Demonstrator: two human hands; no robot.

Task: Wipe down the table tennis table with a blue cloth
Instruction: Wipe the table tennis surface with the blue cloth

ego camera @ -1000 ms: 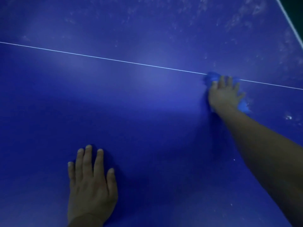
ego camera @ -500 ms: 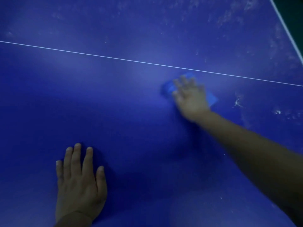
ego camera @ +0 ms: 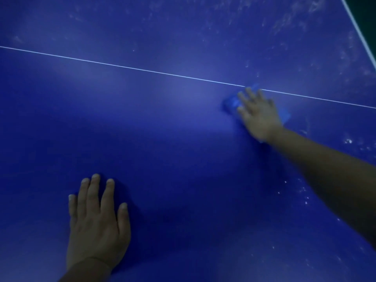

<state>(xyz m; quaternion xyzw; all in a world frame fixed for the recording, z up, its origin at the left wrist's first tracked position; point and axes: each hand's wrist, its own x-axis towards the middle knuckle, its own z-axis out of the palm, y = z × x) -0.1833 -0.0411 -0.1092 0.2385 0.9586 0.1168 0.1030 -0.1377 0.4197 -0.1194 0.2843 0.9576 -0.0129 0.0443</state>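
A right hand (ego camera: 259, 113) presses a crumpled blue cloth (ego camera: 231, 103) flat-fingered against the dusty blue table tennis table (ego camera: 162, 139) at its white centre line (ego camera: 142, 69); the left hand (ego camera: 97, 222) rests released, palm down, near the table's near edge.

The blue cloth (ego camera: 231, 103) lies crumpled flat on the dusty blue table tennis table (ego camera: 162, 139), pinned beneath the right hand (ego camera: 259, 113), its edges poking out either side.

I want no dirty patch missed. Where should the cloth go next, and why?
Probably sweep the right hand and the blue cloth rightward: whitish specks dot the table there, while the surface left of the cloth looks clean.
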